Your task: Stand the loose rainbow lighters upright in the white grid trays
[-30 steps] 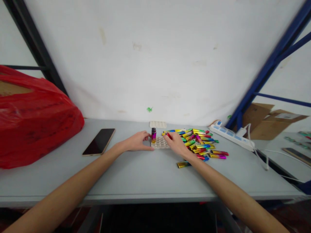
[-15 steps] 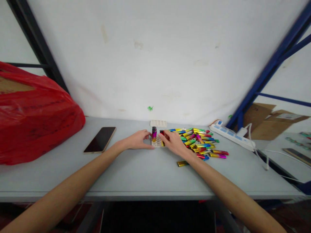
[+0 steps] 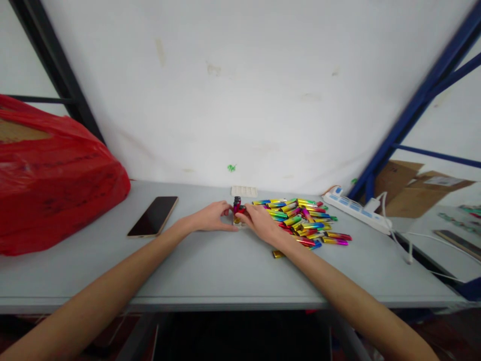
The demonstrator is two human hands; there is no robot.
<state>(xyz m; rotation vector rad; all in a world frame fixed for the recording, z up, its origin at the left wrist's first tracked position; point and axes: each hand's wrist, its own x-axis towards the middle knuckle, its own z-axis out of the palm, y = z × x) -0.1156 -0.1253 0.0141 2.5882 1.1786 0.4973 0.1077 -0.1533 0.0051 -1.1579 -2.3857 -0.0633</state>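
Observation:
A small white tray with slots (image 3: 241,225) lies at mid-table, mostly hidden by my hands. A purple and gold lighter (image 3: 236,204) with a black top stands upright at its left end; it looks like another is behind it. My left hand (image 3: 213,216) curves round the tray's left side, thumb at the front corner and fingers bent behind, holding it. My right hand (image 3: 259,221) pinches a red lighter (image 3: 242,209) over the tray, right beside the standing one. A loose pile of shiny multicoloured lighters (image 3: 306,223) lies to the right of my right hand.
A second white slotted tray (image 3: 244,191) lies near the wall. A black-screened phone (image 3: 153,216) rests on the left, beside a big red plastic bag (image 3: 56,185). On the right are a white power strip (image 3: 356,213) with cables and a cardboard box (image 3: 417,193).
My right hand has moved left with the red lighter, bringing it close to the standing lighter and covering more of the tray. My left hand has stayed in place.

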